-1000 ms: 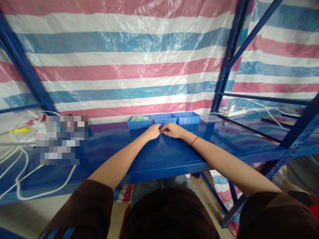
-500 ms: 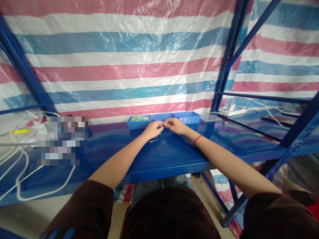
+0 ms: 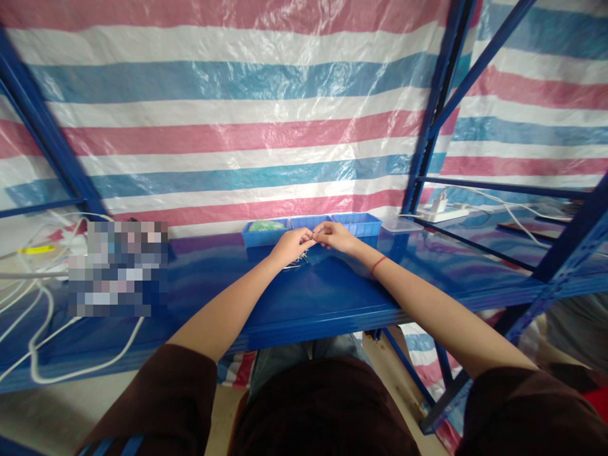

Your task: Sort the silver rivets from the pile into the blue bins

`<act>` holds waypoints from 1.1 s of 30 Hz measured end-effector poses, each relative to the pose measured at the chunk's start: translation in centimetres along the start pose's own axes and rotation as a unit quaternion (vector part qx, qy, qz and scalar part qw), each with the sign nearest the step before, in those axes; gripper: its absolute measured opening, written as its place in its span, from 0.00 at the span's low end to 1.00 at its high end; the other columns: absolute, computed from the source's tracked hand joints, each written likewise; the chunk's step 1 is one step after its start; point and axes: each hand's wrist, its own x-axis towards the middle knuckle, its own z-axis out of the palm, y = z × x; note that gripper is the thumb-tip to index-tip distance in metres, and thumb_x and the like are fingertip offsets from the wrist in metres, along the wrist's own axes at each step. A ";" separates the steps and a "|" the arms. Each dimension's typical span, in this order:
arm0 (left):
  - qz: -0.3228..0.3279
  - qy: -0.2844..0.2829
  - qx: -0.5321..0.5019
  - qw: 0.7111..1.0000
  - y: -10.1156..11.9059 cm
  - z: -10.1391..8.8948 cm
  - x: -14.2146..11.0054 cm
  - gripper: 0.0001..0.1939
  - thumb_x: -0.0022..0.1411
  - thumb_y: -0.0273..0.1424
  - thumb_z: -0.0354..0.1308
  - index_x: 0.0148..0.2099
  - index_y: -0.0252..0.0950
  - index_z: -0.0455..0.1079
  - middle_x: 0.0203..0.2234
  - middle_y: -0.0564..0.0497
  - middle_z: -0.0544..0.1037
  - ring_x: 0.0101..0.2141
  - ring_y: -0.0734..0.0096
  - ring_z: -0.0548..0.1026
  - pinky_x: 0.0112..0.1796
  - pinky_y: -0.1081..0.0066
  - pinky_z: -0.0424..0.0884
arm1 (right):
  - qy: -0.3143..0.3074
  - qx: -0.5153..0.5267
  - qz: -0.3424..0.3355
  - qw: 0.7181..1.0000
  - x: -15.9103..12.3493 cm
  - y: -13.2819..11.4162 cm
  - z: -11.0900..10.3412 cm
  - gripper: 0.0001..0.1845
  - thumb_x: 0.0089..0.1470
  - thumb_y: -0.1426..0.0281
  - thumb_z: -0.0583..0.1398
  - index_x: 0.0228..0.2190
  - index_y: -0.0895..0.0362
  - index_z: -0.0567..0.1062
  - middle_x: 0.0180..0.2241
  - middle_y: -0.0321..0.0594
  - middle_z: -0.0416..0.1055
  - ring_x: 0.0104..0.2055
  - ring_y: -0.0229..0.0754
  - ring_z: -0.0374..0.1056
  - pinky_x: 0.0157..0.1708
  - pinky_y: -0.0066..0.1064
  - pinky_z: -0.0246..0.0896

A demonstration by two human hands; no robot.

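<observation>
My left hand [image 3: 291, 244] and my right hand [image 3: 338, 236] meet fingertip to fingertip above the blue shelf [image 3: 313, 291], just in front of three small blue bins [image 3: 311, 226]. Both hands pinch a tiny metal part between them, too small to name. A few small metal pieces [image 3: 297, 261] lie on the shelf under my left hand. A red band sits on my right wrist. The left bin holds something green [image 3: 261, 225].
White cables [image 3: 38, 329] loop over the left of the shelf beside a blurred patch. A clear lid [image 3: 401, 224] and a white power strip [image 3: 441, 214] lie to the right. Blue uprights [image 3: 434, 101] and a striped tarp stand behind.
Both hands have lifted off the shelf surface and moved slightly toward the bins, still pinched together. Small metal pieces now show on the shelf below them.
</observation>
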 end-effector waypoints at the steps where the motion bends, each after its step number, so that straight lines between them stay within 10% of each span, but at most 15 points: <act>1: -0.008 -0.002 0.007 1.000 -0.1 0.0 0.0 0.08 0.57 0.33 0.55 0.37 0.35 0.70 0.29 0.51 0.77 0.31 0.70 0.74 0.36 0.71 0.69 | -0.004 0.002 -0.003 1.000 0.0 -0.1 0.0 0.06 0.47 0.70 0.60 0.29 0.60 0.69 0.21 0.36 0.68 0.22 0.33 0.61 0.20 0.23 0.55; 22: -0.045 0.005 -0.093 0.995 -0.5 0.9 0.3 0.10 0.57 0.36 0.53 0.36 0.35 0.69 0.32 0.51 0.77 0.32 0.71 0.74 0.34 0.72 0.69 | 0.033 -0.012 -0.109 0.993 0.1 0.0 0.1 0.15 0.46 0.61 0.59 0.30 0.61 0.74 0.25 0.38 0.71 0.22 0.32 0.61 0.23 0.25 0.57; 33: -0.053 0.109 -0.072 0.990 -0.6 0.4 0.4 0.12 0.54 0.39 0.56 0.30 0.35 0.68 0.28 0.50 0.75 0.31 0.70 0.73 0.34 0.71 0.68 | 0.070 -0.154 -0.214 0.962 -0.1 -0.6 0.0 0.13 0.50 0.64 0.57 0.32 0.60 0.76 0.32 0.41 0.74 0.32 0.37 0.65 0.33 0.27 0.58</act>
